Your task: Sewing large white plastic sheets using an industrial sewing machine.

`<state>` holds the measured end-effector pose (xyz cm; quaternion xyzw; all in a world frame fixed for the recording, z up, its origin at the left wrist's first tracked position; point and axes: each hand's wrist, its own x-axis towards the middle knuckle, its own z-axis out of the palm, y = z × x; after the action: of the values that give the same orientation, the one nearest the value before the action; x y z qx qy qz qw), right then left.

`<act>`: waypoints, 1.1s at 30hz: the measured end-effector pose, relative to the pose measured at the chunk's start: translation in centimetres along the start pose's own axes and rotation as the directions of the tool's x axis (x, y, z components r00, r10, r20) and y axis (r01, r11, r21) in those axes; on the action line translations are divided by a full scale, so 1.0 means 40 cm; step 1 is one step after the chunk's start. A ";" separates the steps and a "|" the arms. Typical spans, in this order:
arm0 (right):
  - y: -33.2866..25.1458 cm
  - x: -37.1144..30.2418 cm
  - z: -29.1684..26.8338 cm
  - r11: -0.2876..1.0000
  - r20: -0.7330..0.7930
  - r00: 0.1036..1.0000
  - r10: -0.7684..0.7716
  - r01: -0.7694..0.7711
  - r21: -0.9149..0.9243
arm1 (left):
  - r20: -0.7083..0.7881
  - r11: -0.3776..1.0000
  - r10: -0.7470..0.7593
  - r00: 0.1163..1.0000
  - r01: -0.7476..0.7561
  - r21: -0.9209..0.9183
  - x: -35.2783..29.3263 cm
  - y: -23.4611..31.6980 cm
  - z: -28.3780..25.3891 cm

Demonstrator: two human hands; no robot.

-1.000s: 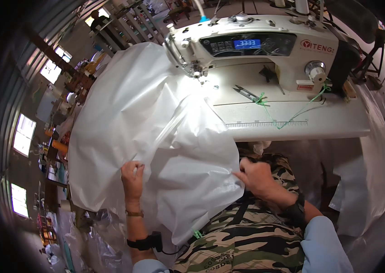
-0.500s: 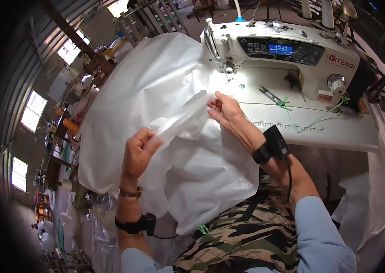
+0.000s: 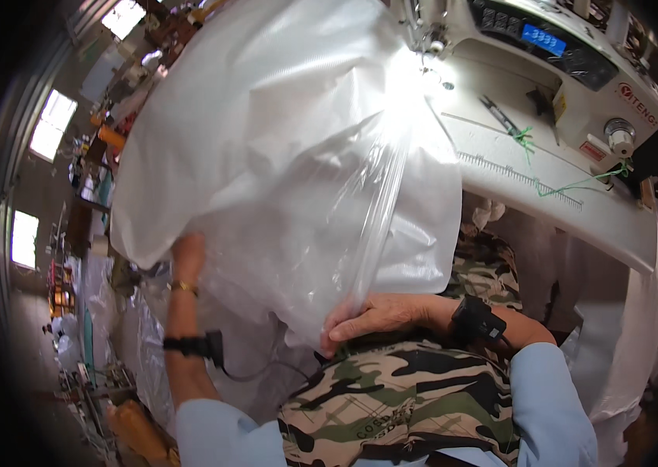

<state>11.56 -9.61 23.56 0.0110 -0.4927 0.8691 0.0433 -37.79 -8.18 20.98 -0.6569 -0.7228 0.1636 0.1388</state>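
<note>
A big white plastic sheet (image 3: 266, 148) spreads from the sewing machine (image 3: 547, 47) down over my lap, its surface creased and shiny. My right hand (image 3: 368, 315) is closed at my waist on the gathered end of a clear plastic film (image 3: 379, 226). That film runs taut in folds from the lit needle area down to my fingers. My left hand (image 3: 189, 255), smeared by motion, is at the sheet's lower left edge. Its fingers are partly covered by the sheet, so their grip does not show.
Thread snips (image 3: 502, 117) with green thread (image 3: 570, 187) lie on the machine bed (image 3: 515, 167), right of the needle. A ruler scale (image 3: 519, 179) runs along the bed's front. Cluttered benches and windows (image 3: 52, 124) stand at the left.
My hands have moved apart: the right came down to my waist, drawing the film out long, and the left went down and left to the sheet's edge. The view has shifted too.
</note>
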 end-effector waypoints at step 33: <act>0.053 -0.073 -0.020 0.968 -0.794 0.582 -0.174 0.248 -0.030 | 0.125 0.267 0.234 0.964 0.060 -0.962 0.004 0.604 -0.306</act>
<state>14.29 -10.19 21.15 -0.3134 -0.3807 0.7926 0.3586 -10.86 -5.36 21.95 -0.6202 -0.6477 -0.2193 -0.3844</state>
